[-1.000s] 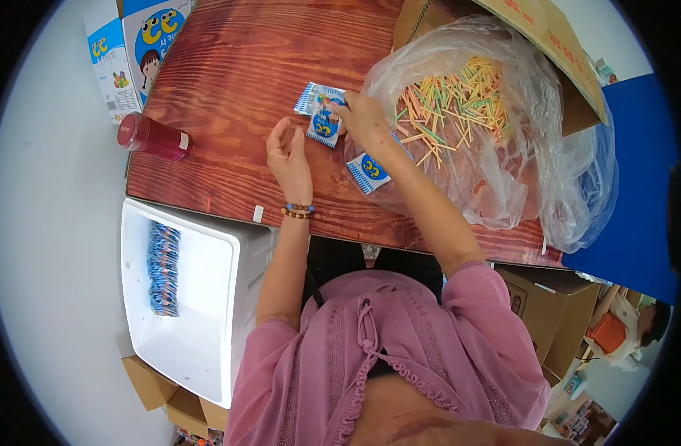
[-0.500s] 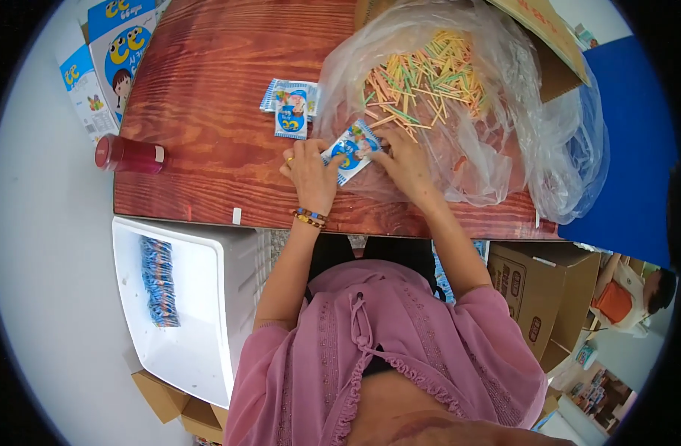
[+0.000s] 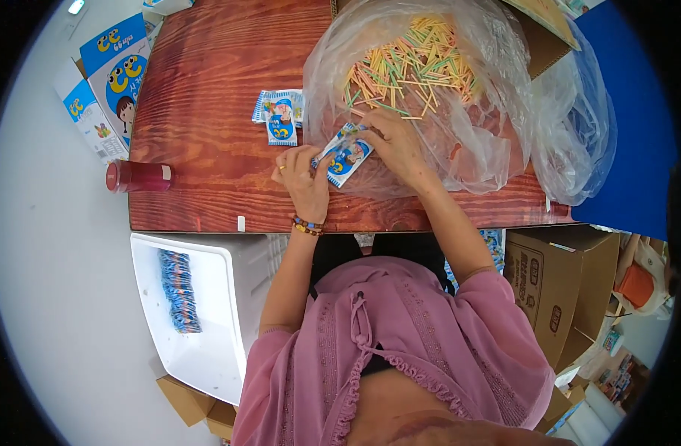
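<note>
My left hand (image 3: 304, 181) and my right hand (image 3: 397, 147) hold a small blue-and-white packet (image 3: 347, 159) between them, tilted above the table's front part. The left fingers are curled, with the thumb against the packet's left edge. My right fingers pinch its upper end. Just beyond my left hand lie a few similar packets (image 3: 282, 124), overlapping one another. A loose heap of thin pastel sticks (image 3: 411, 70), yellow, pink and green, rests in a large clear plastic bag (image 3: 329, 63) beyond my right hand. Whether sticks are inside the held packet, I cannot tell.
The reddish wooden table (image 3: 207, 111) carries a red-lidded jar (image 3: 140, 177) at its left edge. Printed cartons (image 3: 114, 82) stand beyond it. Below left, a white bin (image 3: 218, 297) holds a row of blue packets (image 3: 179, 290). A cardboard box (image 3: 549, 290) stands below right.
The view has shifted slightly. The packet's upper end now looks more crumpled under my right fingers, and my left fingers have curled more.
</note>
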{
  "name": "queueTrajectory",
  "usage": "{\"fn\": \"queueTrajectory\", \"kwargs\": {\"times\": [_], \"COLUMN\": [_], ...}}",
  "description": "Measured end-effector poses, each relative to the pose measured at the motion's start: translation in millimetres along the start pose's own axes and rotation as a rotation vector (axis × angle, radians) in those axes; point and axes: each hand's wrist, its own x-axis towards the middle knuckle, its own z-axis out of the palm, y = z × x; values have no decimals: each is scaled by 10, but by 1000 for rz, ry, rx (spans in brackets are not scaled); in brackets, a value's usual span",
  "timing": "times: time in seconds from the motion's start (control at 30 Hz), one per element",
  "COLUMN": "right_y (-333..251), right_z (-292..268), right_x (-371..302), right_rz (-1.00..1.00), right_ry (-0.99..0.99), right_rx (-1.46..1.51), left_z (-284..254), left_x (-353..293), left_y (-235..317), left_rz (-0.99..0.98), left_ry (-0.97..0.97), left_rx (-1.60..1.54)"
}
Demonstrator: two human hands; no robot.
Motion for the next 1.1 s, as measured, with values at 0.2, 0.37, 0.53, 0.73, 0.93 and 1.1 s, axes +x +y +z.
{"fn": "queueTrajectory", "kwargs": {"times": [0.2, 0.37, 0.53, 0.73, 0.93, 1.1], "right_y": [37, 22, -73, -31, 1, -17], "right_z": [-64, -17, -52, 28, 45, -2], "right_x": [-34, -58, -81, -162, -202, -231], "right_rz": [272, 306, 299, 331, 302, 309], "right_ry": [-193, -206, -197, -82, -105, -156], "right_rx": [480, 505, 530, 681, 519, 553], "left_z": [8, 11, 41, 68, 92, 115], "left_x": [95, 94, 6, -41, -76, -130], "left_y": [139, 176, 191, 282, 263, 169], "left_rz": [-614, -686, -742, -819, -784, -819], "left_ry": [-53, -120, -93, -50, -48, -65], "left_rx": [-999, -1082, -1164, -1259, -1173, -1231]}}
